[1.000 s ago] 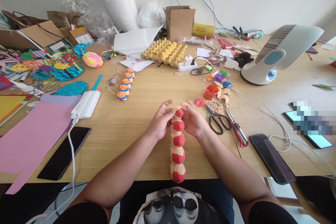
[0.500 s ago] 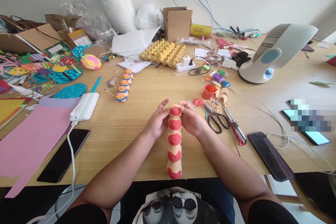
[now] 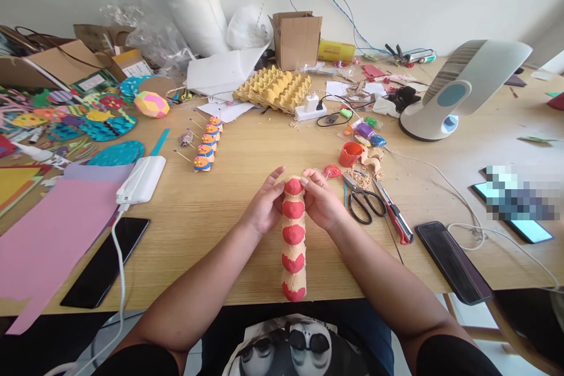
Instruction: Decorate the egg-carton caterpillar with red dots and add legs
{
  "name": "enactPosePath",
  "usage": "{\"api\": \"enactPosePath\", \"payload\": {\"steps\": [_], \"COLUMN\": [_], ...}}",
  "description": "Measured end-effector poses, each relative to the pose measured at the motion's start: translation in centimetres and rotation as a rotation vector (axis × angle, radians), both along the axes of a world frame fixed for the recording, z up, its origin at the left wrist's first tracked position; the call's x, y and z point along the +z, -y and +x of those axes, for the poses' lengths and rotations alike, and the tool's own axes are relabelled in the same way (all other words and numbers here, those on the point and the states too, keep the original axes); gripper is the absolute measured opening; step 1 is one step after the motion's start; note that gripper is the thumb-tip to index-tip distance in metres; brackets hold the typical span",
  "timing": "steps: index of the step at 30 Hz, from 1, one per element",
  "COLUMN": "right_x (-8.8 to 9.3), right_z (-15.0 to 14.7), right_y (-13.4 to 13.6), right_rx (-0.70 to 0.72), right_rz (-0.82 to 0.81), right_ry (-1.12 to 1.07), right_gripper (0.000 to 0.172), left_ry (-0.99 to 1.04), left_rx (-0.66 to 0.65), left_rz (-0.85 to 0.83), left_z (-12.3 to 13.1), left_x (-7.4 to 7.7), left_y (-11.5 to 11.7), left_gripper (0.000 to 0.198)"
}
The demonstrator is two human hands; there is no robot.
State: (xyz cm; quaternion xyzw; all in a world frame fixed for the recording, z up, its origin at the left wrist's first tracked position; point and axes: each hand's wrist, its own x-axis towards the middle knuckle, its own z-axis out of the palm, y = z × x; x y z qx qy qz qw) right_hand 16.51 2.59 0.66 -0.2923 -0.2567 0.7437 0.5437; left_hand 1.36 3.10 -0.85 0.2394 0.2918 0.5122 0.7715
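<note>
A long strip of egg-carton cups [image 3: 294, 241], tan with red-painted tops, lies lengthwise on the wooden table [image 3: 247, 153] in front of me. My left hand [image 3: 265, 204] cups the far end of the strip from the left, fingers curled around it. My right hand [image 3: 321, 200] grips the same end from the right, fingertips pressed on the top red cup. A smaller painted orange and blue strip [image 3: 206, 145] with sticks lies further left.
Scissors [image 3: 363, 201], a red utility knife [image 3: 395, 215], an orange cup [image 3: 351, 153] and clay bits lie right of my hands. A yellow egg tray [image 3: 274, 88], cardboard box [image 3: 296, 39] and fan [image 3: 462, 83] stand behind. Phones [image 3: 453, 262] [image 3: 104, 261], a power bank [image 3: 141, 178] and coloured paper [image 3: 48, 229] are around.
The strip and both hands shifted slightly left and away from me since a second ago. The grip on the far end is unchanged.
</note>
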Motion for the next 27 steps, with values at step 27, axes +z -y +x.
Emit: {"api": "enactPosePath", "payload": {"steps": [27], "right_x": [0.27], "right_z": [-0.11], "right_y": [0.36], "right_rx": [0.028], "right_rz": [0.101], "right_ry": [0.074], "right_gripper": [0.048], "left_ry": [-0.007], "left_rx": [0.029], "left_rz": [-0.033], "left_z": [-0.11], "left_x": [-0.20], "left_y": [-0.06], "left_gripper": [0.054]}}
